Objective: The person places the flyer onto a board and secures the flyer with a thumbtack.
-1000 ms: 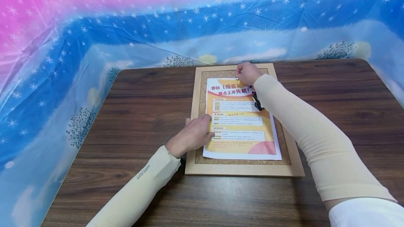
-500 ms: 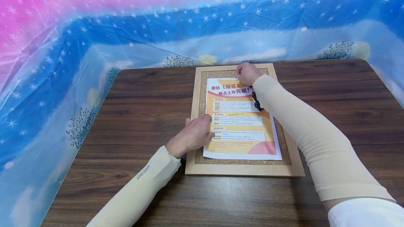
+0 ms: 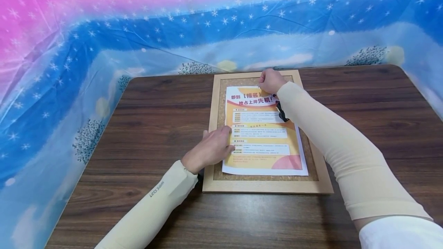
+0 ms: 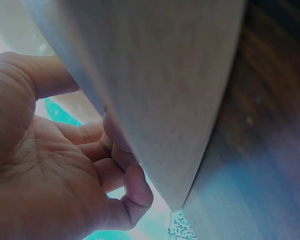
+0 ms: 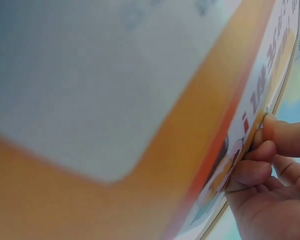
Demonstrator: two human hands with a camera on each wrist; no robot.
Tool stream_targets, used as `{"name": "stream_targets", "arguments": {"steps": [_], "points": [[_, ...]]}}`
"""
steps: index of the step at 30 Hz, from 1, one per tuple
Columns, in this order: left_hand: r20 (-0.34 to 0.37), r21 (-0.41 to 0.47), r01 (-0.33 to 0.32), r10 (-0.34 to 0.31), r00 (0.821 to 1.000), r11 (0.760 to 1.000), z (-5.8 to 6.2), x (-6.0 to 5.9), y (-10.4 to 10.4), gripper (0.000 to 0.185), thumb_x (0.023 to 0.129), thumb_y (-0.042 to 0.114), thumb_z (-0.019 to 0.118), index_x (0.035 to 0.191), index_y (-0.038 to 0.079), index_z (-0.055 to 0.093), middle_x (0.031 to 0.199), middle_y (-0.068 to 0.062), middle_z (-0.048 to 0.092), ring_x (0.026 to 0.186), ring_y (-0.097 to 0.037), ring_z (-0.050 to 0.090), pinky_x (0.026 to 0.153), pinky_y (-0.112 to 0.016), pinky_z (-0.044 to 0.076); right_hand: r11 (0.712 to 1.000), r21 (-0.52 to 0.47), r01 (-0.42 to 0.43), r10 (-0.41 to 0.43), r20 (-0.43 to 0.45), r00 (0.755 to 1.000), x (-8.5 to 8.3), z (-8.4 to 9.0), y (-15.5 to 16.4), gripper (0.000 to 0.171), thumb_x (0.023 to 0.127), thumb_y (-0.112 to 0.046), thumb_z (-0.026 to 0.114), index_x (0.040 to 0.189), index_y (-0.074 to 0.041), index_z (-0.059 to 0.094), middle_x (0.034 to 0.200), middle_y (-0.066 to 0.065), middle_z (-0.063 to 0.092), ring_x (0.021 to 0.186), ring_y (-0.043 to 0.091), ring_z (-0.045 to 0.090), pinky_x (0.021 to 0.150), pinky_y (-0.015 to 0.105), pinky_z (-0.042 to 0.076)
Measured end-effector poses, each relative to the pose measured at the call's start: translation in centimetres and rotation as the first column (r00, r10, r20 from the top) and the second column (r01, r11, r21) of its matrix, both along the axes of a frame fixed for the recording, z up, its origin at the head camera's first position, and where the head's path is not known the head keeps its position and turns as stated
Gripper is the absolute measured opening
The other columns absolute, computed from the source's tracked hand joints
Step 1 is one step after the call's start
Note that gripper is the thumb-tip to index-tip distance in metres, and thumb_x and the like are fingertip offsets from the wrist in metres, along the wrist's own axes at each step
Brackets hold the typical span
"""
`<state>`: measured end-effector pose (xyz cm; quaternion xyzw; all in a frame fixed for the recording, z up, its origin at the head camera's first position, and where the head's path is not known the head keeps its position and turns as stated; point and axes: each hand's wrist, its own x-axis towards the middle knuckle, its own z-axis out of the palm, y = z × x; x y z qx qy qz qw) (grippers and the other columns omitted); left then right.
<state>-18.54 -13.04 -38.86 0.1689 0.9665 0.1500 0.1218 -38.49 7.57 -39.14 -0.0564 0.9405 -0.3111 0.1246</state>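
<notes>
Poster [image 3: 263, 130] is being pinned onto the cork board [image 3: 217, 99]: its nine o'clock edge is pressed flat by the left hand [image 3: 211, 148], while curled right-hand [image 3: 271, 80] fingers press at twelve o'clock; whether a pin is pinched cannot be told. A firm downward push seems next.

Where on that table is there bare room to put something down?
Bare wood lies on the table left of the cork board, right of it beyond the right forearm, and along the near edge. The board is crowded: the poster, the left hand and right hand cover it.
</notes>
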Motion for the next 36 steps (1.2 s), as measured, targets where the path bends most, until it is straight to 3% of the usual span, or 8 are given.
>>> {"name": "stream_targets", "arguments": {"steps": [8,14,20,25,29,33,36], "points": [[0.011,0.004,0.008,-0.008,1.000,1.000,0.1,0.1,0.1,0.039,0.092,0.025,0.064,0.121,0.002,0.049,0.095,-0.001,0.055,0.077,-0.016,0.050,0.076,-0.036,0.029,0.999,-0.013,0.048,-0.048,0.049,0.998,-0.1,0.4,0.1,0.009,0.094,-0.015,0.054,0.097,-0.006,0.054,0.098,0.013,0.053,0.090,0.029,0.053,0.074,0.042,0.044],[0.061,0.002,-0.011,0.011,0.998,1.000,0.2,-0.2,0.0,0.045,0.092,0.026,0.063,0.126,0.002,0.046,0.103,-0.003,0.058,0.082,-0.016,0.050,0.078,-0.037,0.029,0.997,-0.035,-0.062,0.062,0.003,0.998,0.5,0.4,1.1,0.019,0.099,-0.022,0.047,0.106,-0.005,0.051,0.100,0.013,0.053,0.080,0.025,0.050,0.065,0.038,0.042],[0.048,0.004,0.004,-0.005,0.999,1.000,0.3,-0.6,-0.6,0.047,0.091,0.027,0.065,0.127,0.002,0.046,0.102,-0.002,0.059,0.081,-0.016,0.050,0.077,-0.037,0.028,0.988,-0.064,-0.140,0.134,-0.094,0.987,2.2,0.9,2.2,0.023,0.101,-0.025,0.042,0.110,-0.006,0.051,0.096,0.012,0.053,0.062,0.024,0.048,0.051,0.035,0.041],[0.019,0.011,0.030,-0.030,0.999,0.999,0.0,-0.9,-0.9,0.048,0.088,0.027,0.068,0.124,0.003,0.048,0.092,0.002,0.060,0.079,-0.014,0.051,0.075,-0.037,0.026,0.970,0.008,-0.241,0.238,-0.203,0.950,4.9,1.2,3.7,0.017,0.100,-0.018,0.046,0.101,-0.004,0.056,0.088,0.010,0.054,0.070,0.023,0.049,0.060,0.035,0.040],[-0.002,0.005,0.050,-0.050,0.999,0.999,-0.2,-1.2,-1.1,0.049,0.087,0.027,0.069,0.124,0.002,0.049,0.094,0.001,0.062,0.080,-0.013,0.051,0.077,-0.038,0.026,0.953,0.042,-0.299,0.300,-0.254,0.920,7.2,1.1,5.1,0.013,0.097,-0.016,0.051,0.095,-0.006,0.058,0.082,0.008,0.052,0.067,0.023,0.046,0.061,0.036,0.038],[0.011,0.005,0.039,-0.040,0.999,0.999,-0.1,-1.2,-1.4,0.051,0.088,0.029,0.067,0.127,0.003,0.048,0.100,-0.001,0.063,0.082,-0.013,0.051,0.077,-0.038,0.025,0.945,0.082,-0.316,0.326,-0.286,0.901,9.5,1.0,6.1,0.011,0.095,-0.016,0.055,0.099,-0.007,0.060,0.087,0.007,0.054,0.074,0.022,0.049,0.064,0.038,0.040],[0.031,-0.004,0.020,-0.020,0.999,1.000,0.3,-1.3,-2.0,0.051,0.090,0.033,0.064,0.131,0.006,0.047,0.095,0.000,0.063,0.079,-0.013,0.051,0.076,-0.038,0.025,0.938,0.119,-0.327,0.348,-0.361,0.865,11.1,0.7,6.5,0.014,0.093,-0.014,0.060,0.104,-0.006,0.061,0.098,0.008,0.055,0.082,0.023,0.050,0.069,0.039,0.042]]}}
